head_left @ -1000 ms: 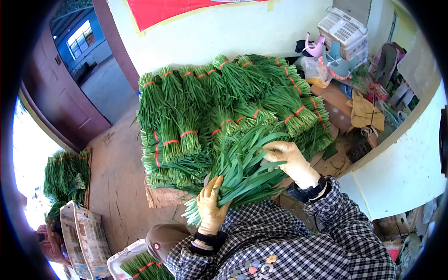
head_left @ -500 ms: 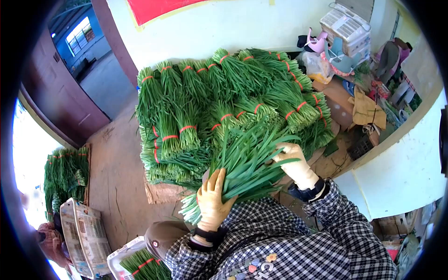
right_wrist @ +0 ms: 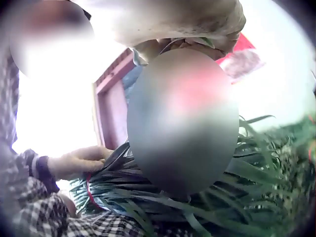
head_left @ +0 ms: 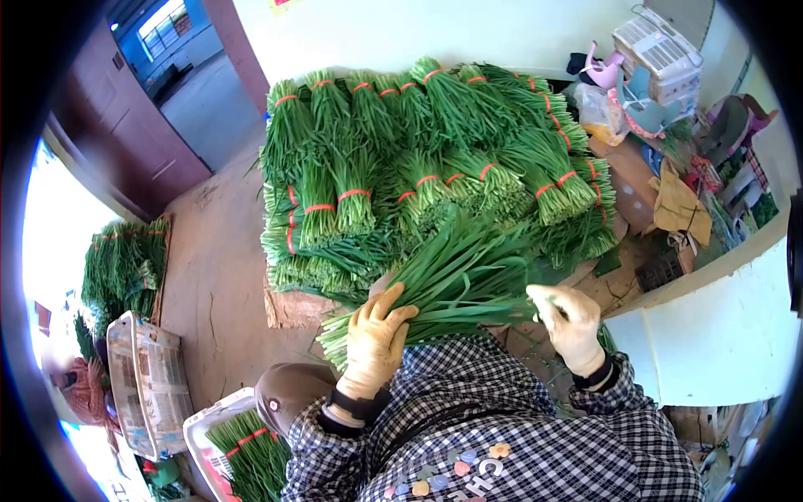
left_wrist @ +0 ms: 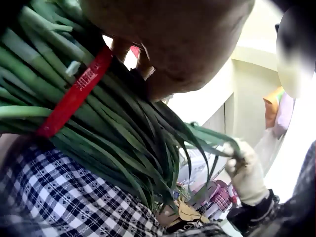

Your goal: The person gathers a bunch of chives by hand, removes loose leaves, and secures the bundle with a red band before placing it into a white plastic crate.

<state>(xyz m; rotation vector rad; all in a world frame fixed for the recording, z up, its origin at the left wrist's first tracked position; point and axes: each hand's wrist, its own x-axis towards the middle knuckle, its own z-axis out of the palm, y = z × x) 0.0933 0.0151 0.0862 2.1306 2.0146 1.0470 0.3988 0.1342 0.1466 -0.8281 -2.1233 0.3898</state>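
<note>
The left hand (head_left: 374, 343), in a pale glove, holds a loose-leaved green bundle (head_left: 456, 272) near its pale stem end, above the lap. A red band (left_wrist: 74, 94) circles that bundle in the left wrist view. To the right of the leaf tips is the gloved right hand (head_left: 569, 322), its fingers curled with thumb and fingertips together. In the left wrist view the right hand (left_wrist: 247, 173) pinches a green leaf (left_wrist: 212, 136); a thin green strand also shows at its fingers in the right wrist view.
Behind the held bundle, red-banded bundles (head_left: 351, 197) lie piled against the wall. At the left are more bundles (head_left: 125, 263) and an upright crate (head_left: 150, 385); a white crate (head_left: 201, 435) with a bundle stands by the knee. Baskets (head_left: 657, 54) and bags sit back right.
The right hand has moved right and down, away from the held bundle's leaves. The left hand keeps its hold. The head view has shifted, so the pile appears higher.
</note>
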